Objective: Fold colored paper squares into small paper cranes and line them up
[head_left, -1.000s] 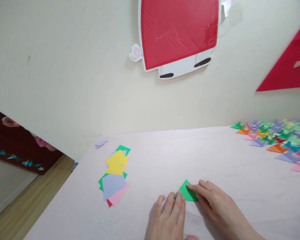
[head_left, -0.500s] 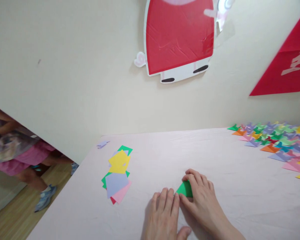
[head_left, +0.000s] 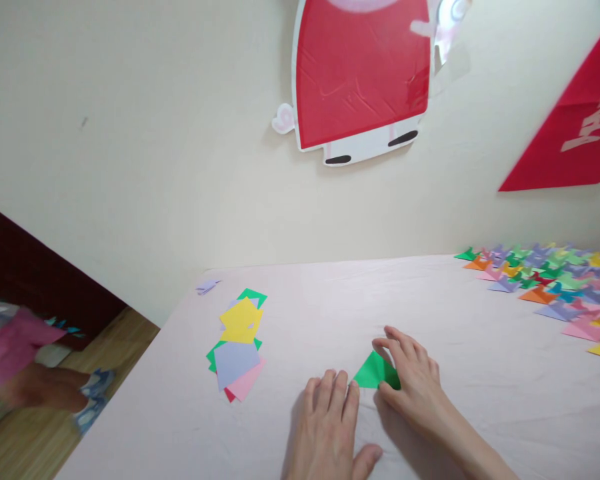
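One green paper (head_left: 368, 375) lies on the table (head_left: 300, 320) between the left hand (head_left: 327, 423) and the right hand (head_left: 414, 377). The left is flat, fingers loosely parted, index tip at the paper's left corner, probably to steady it. The right arches over the other end, thumb and forefinger wide apart; whether it pinches anything I cannot tell. Farther left, loose sheets (head_left: 237, 363) overlap, apparently kept within reach. Beyond, folded pieces (head_left: 539, 295) crowd the far right, perhaps set clear of the hands.
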